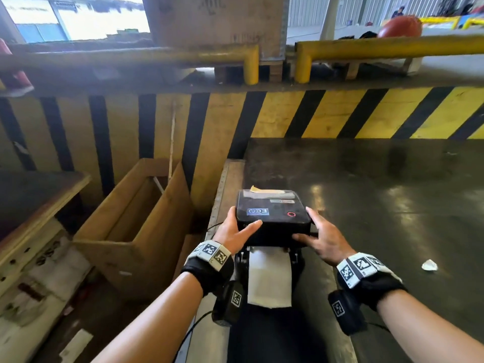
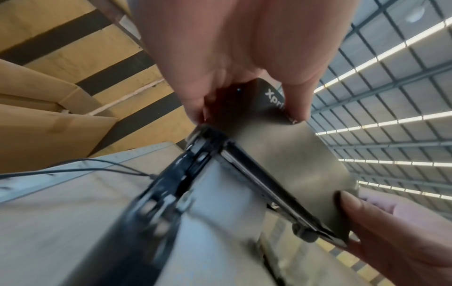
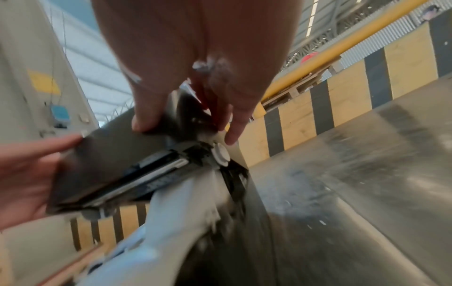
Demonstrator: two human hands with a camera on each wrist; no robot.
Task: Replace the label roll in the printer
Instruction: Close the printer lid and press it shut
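A black label printer stands at the near left edge of the dark table [image 1: 392, 195]. Its lid [image 1: 272, 213], with a blue sticker and a red ring button, is tilted up off the body. My left hand [image 1: 242, 222] grips the lid's left front corner, thumb on top. My right hand [image 1: 314, 229] grips the right front corner, thumb on the front face. A white label strip [image 1: 269, 279] runs from under the lid toward me. In the left wrist view the lid [image 2: 288, 154] hangs above the label strip [image 2: 220, 212]. In the right wrist view the lid [image 3: 110, 154] shows its print bar.
An open cardboard box [image 1: 136, 218] stands left of the table, beside a wooden shelf [image 1: 39, 195]. A yellow-and-black striped wall [image 1: 314, 113] closes the back. A crumpled white scrap [image 1: 429, 265] lies on the table at the right. A thin black cable [image 2: 73, 166] leads to the printer's left side.
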